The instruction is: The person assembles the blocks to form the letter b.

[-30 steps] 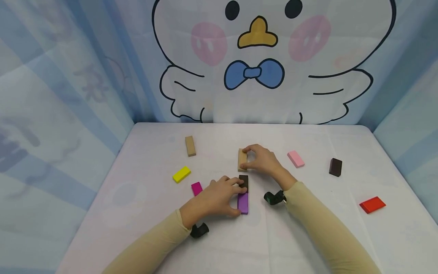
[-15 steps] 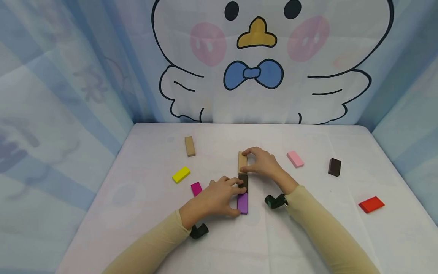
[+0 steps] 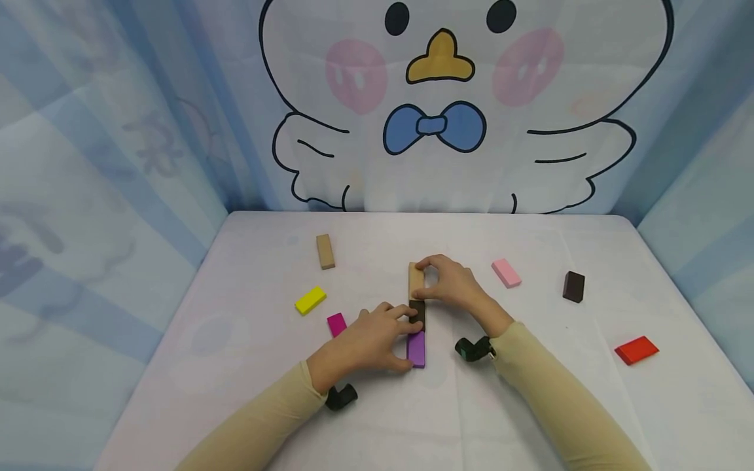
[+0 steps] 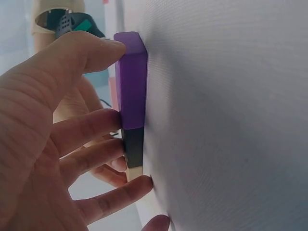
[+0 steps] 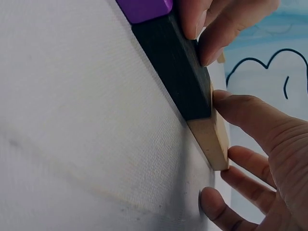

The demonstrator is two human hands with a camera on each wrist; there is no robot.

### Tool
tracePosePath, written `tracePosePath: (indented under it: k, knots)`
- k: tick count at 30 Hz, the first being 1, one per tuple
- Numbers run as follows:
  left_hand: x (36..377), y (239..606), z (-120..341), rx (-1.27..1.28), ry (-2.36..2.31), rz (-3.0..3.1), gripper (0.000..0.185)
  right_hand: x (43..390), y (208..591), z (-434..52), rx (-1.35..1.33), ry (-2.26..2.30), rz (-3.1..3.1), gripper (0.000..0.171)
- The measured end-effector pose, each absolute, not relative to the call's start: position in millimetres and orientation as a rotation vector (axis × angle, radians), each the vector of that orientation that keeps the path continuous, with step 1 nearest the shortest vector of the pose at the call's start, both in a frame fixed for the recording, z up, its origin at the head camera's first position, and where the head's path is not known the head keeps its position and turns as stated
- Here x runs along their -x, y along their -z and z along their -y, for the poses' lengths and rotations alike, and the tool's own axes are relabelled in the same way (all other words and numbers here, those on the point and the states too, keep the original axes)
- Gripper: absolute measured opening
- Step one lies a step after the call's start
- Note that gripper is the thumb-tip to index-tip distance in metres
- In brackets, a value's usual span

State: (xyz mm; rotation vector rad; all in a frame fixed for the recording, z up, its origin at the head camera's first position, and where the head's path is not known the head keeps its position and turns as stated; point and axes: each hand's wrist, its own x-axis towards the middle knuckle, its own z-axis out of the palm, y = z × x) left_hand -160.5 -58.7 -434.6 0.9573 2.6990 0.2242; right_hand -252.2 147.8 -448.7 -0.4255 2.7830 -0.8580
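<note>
We have both hands on one row of blocks. Left hand holds the purple block: thumb at its near end, index fingertip near its far end. Middle fingertip goes onto the side of the dark block, just beyond that grip. Remaining left fingers are spread past it; we can't tell whether they touch anything.

Right hand pinches the light wooden block, thumb at the end nearest the dark block, fingertips at the far end. So the row, from left grip to right grip: purple, dark, wooden, end to end and touching, all resting on the white table. Dark one sits between the two grips, flush against both neighbours.

Loose blocks: magenta block just beside the left hand on its outer side, partly hidden by it; yellow block a bit farther out; second wooden block beyond the yellow, well apart from both grips. Outward of the right grip we get a pink block nearby, another dark block farther off, and a red block farthest out, nearer the person.

Small black devices sit at both wrists, by the tan sleeves. Beyond the grips, past the table edge, we see a cartoon backdrop with a blue bow tie.
</note>
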Motion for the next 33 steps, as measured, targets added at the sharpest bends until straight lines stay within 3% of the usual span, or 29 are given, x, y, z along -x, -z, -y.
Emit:
tracePosePath:
  k: [13, 19, 27, 33]
  knots:
    - [174, 433, 73, -0.862, -0.538, -2.564, 0.069, 248, 443, -148, 0.498, 0.955, -2.760, 0.055]
    - [200, 424, 106, -0.849, -0.739, -2.574, 0.051, 230, 436, -152, 0.745, 0.901, -2.718, 0.049]
    - [240, 421, 154, -0.769, -0.597, -2.733, 0.037, 200, 442, -162, 1.122, 0.723, -2.665, 0.049]
    - [272, 414, 178, -0.652, -0.576, -2.783, 0.037, 189, 452, -165, 1.125, 0.651, -2.691, 0.056]
